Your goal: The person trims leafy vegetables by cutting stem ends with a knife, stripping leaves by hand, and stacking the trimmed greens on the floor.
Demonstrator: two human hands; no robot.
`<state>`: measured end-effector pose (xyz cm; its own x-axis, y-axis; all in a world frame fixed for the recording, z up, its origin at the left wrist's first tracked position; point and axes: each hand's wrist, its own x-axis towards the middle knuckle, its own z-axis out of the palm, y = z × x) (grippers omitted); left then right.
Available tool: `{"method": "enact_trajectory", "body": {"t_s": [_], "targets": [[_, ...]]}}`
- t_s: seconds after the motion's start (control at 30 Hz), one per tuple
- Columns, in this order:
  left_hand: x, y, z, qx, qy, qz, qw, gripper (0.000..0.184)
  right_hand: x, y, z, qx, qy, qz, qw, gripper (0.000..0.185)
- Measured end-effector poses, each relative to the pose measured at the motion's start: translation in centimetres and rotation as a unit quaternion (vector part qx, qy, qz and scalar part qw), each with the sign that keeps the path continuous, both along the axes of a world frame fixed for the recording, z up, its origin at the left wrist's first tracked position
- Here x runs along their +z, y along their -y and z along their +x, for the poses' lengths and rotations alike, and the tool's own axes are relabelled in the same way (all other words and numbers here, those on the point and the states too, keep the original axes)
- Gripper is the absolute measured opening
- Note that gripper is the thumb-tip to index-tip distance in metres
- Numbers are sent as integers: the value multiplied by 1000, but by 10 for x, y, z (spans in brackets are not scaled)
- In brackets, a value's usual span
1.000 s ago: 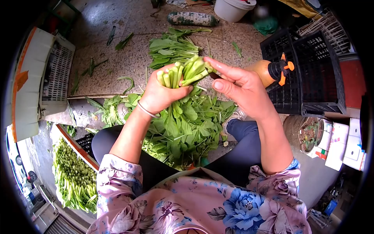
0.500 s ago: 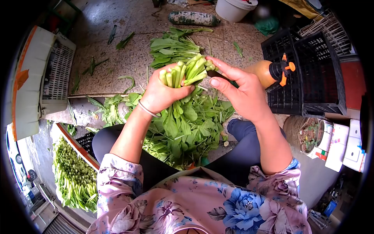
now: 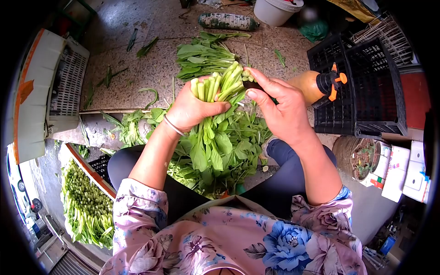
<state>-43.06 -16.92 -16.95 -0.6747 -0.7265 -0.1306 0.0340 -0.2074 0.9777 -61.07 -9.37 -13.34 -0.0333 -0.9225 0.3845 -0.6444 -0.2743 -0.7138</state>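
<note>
My left hand [image 3: 192, 109] is wrapped round a bunch of leafy greens [image 3: 211, 88], with the pale stem ends up and the leaves hanging down. Close to the right of the stems, my right hand [image 3: 279, 103] holds a dark-bladed knife [image 3: 252, 85], mostly hidden by the fingers. Small cut stem pieces [image 3: 248, 75] lie at the blade by its fingertips. Below both hands is a heap of loose greens [image 3: 238, 146] between the legs. Another bundle of greens [image 3: 201, 57] lies on the stone surface beyond.
Black crates [image 3: 376, 82] and an orange spray bottle [image 3: 306, 87] stand at the right, a white bucket [image 3: 275, 11] at the top. A woven basket [image 3: 341, 151] is at lower right. Packed greens [image 3: 89, 201] fill a container at lower left, below a white crate [image 3: 68, 85].
The knife hand has drawn slightly away from the bunch, with cut stem pieces at the blade. The stems in my left hand have shifted a little and stand more upright.
</note>
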Motion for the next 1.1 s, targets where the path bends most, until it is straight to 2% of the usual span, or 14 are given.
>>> {"method": "enact_trajectory", "body": {"t_s": [0.13, 0.2, 0.33, 0.4, 0.43, 0.5, 0.53, 0.6, 0.63, 0.7, 0.83, 0.93, 1.1], "targets": [[-1, 0, -3, 7, -13, 1, 1000, 31, 4, -1, -1, -11, -31, 20, 999, 31], [-1, -1, -4, 12, -12, 16, 1000, 32, 2, 1, -4, 20, 123, 55, 991, 30], [2, -1, 1, 2, 9, 11, 1000, 32, -3, 3, -6, 39, 189, 80, 978, 30], [3, -2, 1, 3, 27, 3, 1000, 33, 1, 4, -10, -87, -39, 27, 995, 29], [2, -1, 1, 2, 27, 4, 1000, 33, 4, 5, -11, -88, -39, 28, 995, 29], [0, -1, 1, 5, 47, -10, 999, 34, 9, 6, -14, -13, 121, 68, 990, 35], [1, -1, 1, 5, 46, -10, 999, 34, 10, 5, -13, -13, 120, 68, 990, 35], [4, -2, 2, 2, 39, -8, 999, 33, 11, 0, -11, 99, 245, 188, 946, 44], [2, -2, 2, 2, 41, -6, 999, 33, 10, 0, -12, 115, 256, 218, 935, 50], [0, -3, 3, -15, 78, -30, 996, 32, 5, 0, -10, 130, 278, 208, 929, 50], [0, -4, 2, -11, 76, -33, 996, 31, 3, 1, -12, 173, 306, 218, 910, 50], [-3, -3, 2, -8, 84, -41, 996, 31, 1, 1, -16, 170, 297, 251, 906, 50], [-6, -4, 5, -5, 105, -74, 992, 26, 1, 3, -13, 164, 308, 243, 905, 46]]}}
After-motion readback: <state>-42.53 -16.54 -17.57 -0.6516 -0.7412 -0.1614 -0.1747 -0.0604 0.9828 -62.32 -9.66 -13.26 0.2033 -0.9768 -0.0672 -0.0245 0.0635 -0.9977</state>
